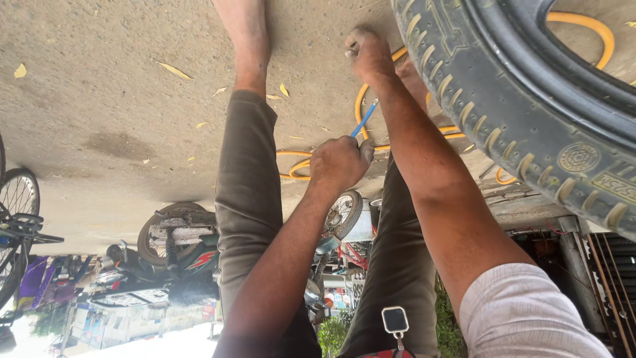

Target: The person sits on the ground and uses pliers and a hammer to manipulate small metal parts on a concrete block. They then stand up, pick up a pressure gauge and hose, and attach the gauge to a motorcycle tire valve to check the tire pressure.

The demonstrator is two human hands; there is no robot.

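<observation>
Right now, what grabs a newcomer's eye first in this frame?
The big black knobby tyre filling the upper right, with an orange hose looping on the concrete ground beside it. Mid-frame, the person's two hands work a thin blue tool: one hand grips its lower end, the other hand is closed near the tyre's edge. The view looks inverted, with parked motorbikes at lower left.

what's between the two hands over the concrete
In the head view, a thin blue tube spans the gap from the left hand to the right hand, with an orange rubber hose on the concrete ground behind it.
</observation>
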